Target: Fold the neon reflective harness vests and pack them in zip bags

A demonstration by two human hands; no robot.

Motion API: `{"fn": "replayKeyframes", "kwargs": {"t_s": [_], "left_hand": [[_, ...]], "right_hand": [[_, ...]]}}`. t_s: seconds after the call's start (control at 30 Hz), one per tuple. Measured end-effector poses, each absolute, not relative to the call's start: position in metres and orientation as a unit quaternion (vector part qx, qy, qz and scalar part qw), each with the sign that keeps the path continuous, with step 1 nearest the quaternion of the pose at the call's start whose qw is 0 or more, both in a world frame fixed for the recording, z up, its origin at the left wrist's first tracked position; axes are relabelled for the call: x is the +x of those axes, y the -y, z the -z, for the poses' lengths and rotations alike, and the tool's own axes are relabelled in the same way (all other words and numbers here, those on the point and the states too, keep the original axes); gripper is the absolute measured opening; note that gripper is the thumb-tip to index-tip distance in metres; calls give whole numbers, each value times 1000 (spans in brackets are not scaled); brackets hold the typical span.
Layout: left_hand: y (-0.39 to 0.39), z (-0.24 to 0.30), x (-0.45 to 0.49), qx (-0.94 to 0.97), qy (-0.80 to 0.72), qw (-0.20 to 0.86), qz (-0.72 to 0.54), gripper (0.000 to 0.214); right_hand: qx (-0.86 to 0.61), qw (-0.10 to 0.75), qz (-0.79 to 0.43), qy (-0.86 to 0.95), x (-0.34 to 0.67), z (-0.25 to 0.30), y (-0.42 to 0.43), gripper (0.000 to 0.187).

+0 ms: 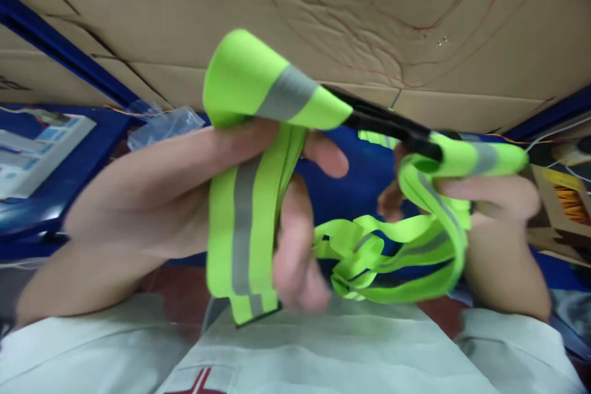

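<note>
A neon-yellow reflective strap (242, 221) with a grey stripe hangs folded in my left hand (295, 234), whose fingers wrap round it. From its upper loop a black strip (388, 123), perhaps a buckle or elastic piece, runs across to my right hand (494, 194). There my right hand grips the strap's other part, with the thumb laid along it and some fingers hidden behind. Several loose loops of the same strap (406, 271) dangle between the hands, in front of my lap. Both hands are raised and partly blurred.
A blue table (341, 191) lies beneath the hands. Cardboard panelling (184, 18) with red wires stands behind it. At the left are a white box (50, 154) and a clear plastic bag (166, 126). A cardboard box (566, 197) with orange contents sits at the right.
</note>
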State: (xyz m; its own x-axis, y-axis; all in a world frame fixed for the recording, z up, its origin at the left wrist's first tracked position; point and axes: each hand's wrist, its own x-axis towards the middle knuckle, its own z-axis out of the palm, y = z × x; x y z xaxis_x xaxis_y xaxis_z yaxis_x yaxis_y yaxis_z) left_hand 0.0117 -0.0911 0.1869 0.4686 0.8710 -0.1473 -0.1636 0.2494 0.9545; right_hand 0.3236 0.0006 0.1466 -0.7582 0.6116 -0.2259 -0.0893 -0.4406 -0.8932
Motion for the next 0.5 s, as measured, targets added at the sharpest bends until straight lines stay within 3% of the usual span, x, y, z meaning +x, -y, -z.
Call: {"fn": "replayKeyframes", "kwargs": {"t_s": [0.13, 0.23, 0.33, 0.5], "left_hand": [[65, -178, 27, 445, -206, 790, -368, 49], [54, -163, 26, 436, -203, 794, -372, 42], [50, -153, 23, 384, -261, 774, -431, 52], [46, -154, 24, 309, -360, 692, -544, 66]], "right_hand": [[-207, 224, -857, 415, 296, -124, 2, 26], [-108, 211, -889, 392, 288, -107, 7, 44], [-13, 194, -920, 340, 280, -83, 19, 72], [64, 116, -949, 286, 262, -44, 49, 67]]}}
